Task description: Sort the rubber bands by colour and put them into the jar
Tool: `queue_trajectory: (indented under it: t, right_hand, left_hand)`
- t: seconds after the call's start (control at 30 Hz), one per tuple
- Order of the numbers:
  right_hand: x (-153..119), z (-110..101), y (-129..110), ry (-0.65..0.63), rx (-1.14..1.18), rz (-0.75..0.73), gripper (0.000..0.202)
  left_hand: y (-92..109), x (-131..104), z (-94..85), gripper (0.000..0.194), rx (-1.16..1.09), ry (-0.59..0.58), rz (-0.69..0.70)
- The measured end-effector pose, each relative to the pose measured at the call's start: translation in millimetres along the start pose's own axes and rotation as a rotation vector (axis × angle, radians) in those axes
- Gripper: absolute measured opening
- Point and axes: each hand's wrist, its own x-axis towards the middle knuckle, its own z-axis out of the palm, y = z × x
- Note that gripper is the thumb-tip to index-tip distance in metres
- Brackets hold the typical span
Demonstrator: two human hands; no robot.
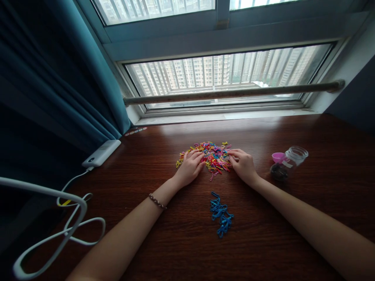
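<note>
Fingers [197, 158] curled, left hand [189, 169] right on the multicoloured looped-clip pile [215, 157], right hand [243, 166] at its right edge, can't tell if either pinches, blue clips [217, 211] bunched nearer on the wooden tabletop [263, 234]

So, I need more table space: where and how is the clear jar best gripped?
Grip the clear jar around its middle wall, probably from the right: the pink cup sits close on its left, and the rounded body should suit a wrapping grasp.

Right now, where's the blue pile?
In the head view, the blue pile lies right of centre on the table, between both forearms, below the colourful pile.
</note>
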Motion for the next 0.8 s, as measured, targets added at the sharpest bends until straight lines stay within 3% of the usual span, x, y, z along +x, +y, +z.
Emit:
queue_trajectory:
  t: [0.27,0.53,0.8]
  right_hand:
    - [1.3,-3.7,-7.3,0.044,0.250,0.088,0.016]
    - [0.7,-3.3,-8.0,0.042,0.319,0.079,0.015]
    - [0.0,-2.0,-6.1,0.025,0.462,0.244,0.020]
  left_hand:
    - [5.0,0.3,-0.8,0.039,0.043,-0.122,0.039]
    - [4.1,0.3,-1.5,0.041,0.035,-0.108,0.024]
    - [-0.5,0.9,-1.9,0.043,-0.064,-0.034,0.014]
